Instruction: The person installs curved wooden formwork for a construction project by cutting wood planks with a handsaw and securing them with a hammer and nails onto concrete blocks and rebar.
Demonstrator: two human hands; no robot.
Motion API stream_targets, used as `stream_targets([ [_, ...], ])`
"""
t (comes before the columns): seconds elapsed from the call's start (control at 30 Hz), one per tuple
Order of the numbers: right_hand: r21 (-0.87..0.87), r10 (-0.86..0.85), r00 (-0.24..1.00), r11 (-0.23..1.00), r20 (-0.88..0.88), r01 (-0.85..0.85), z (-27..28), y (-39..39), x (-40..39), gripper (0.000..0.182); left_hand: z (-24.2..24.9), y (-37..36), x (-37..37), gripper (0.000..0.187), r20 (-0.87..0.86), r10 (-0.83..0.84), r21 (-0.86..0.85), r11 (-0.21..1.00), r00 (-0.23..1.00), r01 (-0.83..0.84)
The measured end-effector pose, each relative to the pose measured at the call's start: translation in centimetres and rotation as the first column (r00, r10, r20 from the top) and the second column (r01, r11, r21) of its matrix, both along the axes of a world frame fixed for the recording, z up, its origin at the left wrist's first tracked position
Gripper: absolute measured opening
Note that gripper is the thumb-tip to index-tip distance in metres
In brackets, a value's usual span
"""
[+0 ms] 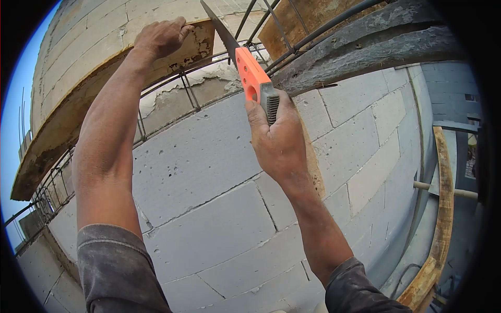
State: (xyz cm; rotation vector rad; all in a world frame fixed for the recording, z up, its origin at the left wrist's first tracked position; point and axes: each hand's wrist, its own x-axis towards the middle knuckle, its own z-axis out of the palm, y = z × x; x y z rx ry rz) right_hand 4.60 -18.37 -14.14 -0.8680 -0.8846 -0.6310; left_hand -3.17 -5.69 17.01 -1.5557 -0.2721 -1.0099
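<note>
Pale block masonry (pixel 209 224) is being shown across the background, bare steel bars (pixel 334 27) being carried along its top. At the left, a long, thin board (pixel 68 125) is being held aslant beside the masonry; steadiness is probably being called for, so it is best being kept braced, with all fingers being kept clear of the teeth. By the left hand (pixel 162 39), curled closed, the board's upper edge is being gripped near its right end, the fingertips being hidden. Just beside that end, 1 saw (pixel 253 73) is being pointed upward; contact is not being shown clearly. Even, straight strokes are likely being favoured. Its handle is being wrapped firmly by the right hand (pixel 282 135). Farther right, a rough beam (pixel 360 55) and 1 wooden strip (pixel 441 224) are being seen.
</note>
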Motion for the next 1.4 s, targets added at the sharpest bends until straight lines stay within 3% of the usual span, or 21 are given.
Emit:
stream_targets([
  [0.1,-0.122,0.177,0.982,0.975,-0.068,-0.184,-1.0,-2.8,-1.0,0.036,0.1,0.5,0.0,0.045,0.014,-0.007,0.002,1.0,1.0,0.007],
  [0.2,0.029,-0.009,0.997,1.0,0.078,0.007,-7.3,-0.8,-1.5,0.034,0.5,0.2,-0.1,0.046,0.011,-0.015,-0.006,1.0,1.0,0.015],
  [0.27,0.031,0.037,0.998,0.999,0.059,-0.039,-7.7,-1.0,-0.6,0.033,-0.1,0.2,-0.1,0.046,0.009,-0.017,-0.001,1.0,1.0,0.017],
  [0.3,0.034,0.062,0.997,0.997,0.048,-0.064,-7.3,-1.3,-0.4,0.033,-0.3,0.1,-0.2,0.046,0.001,-0.014,-0.017,1.0,1.0,0.014],
  [0.33,-0.078,0.124,0.992,0.989,-0.024,-0.126,-4.6,-2.2,-0.2,0.033,-0.4,0.0,-0.3,0.046,-0.004,-0.012,-0.034,0.999,1.0,0.011],
  [0.43,-0.103,-0.049,0.998,0.993,0.036,0.053,2.0,-0.5,0.7,0.034,0.3,-0.1,-0.3,0.046,0.001,-0.009,-0.057,0.998,1.0,0.009],
  [0.53,0.029,-0.083,0.992,0.996,0.1,0.08,-3.3,0.1,1.4,0.036,0.7,0.1,-0.4,0.046,-0.01,-0.016,-0.036,0.999,1.0,0.015],
  [0.63,0.056,0.095,0.993,0.993,0.063,-0.099,-7.6,-1.0,0.2,0.036,-0.3,-0.5,-0.4,0.046,0.0,-0.01,-0.065,0.998,1.0,0.01],
  [0.77,-0.132,-0.049,0.998,0.99,0.029,0.052,1.2,-0.4,1.8,0.033,0.7,0.5,-0.3,0.046,0.008,-0.072,-0.057,0.996,0.997,0.072],
  [0.8,-0.085,-0.058,0.997,0.994,0.045,0.062,1.2,-0.5,1.8,0.033,0.9,0.1,-0.2,0.046,0.003,-0.057,-0.064,0.996,0.998,0.057],
  [0.87,-0.008,-0.076,0.994,0.997,0.082,0.077,-0.8,-0.1,1.7,0.031,0.8,0.0,-0.4,0.046,-0.001,-0.025,-0.095,0.995,1.0,0.025],
  [0.97,0.133,-0.071,0.984,0.99,0.163,0.049,-8.1,0.9,1.2,0.031,0.3,-0.1,-0.4,0.045,-0.019,-0.037,-0.067,0.997,0.999,0.036],
  [1.1,-0.054,-0.031,0.997,0.998,0.073,0.035,-0.6,0.6,1.9,0.036,-0.4,-0.5,-0.3,0.045,-0.019,-0.003,-0.084,0.996,1.0,0.001],
  [1.2,0.034,-0.069,0.993,0.997,0.094,0.066,1.5,2.5,2.4,0.036,0.7,-0.4,-0.6,0.044,-0.012,-0.059,-0.073,0.996,0.998,0.058],
  [1.4,0.047,0.142,0.986,0.988,0.086,-0.146,0.8,2.8,3.9,0.037,0.0,-0.6,-0.6,0.044,-0.035,-0.037,-0.097,0.995,0.999,0.034],
])
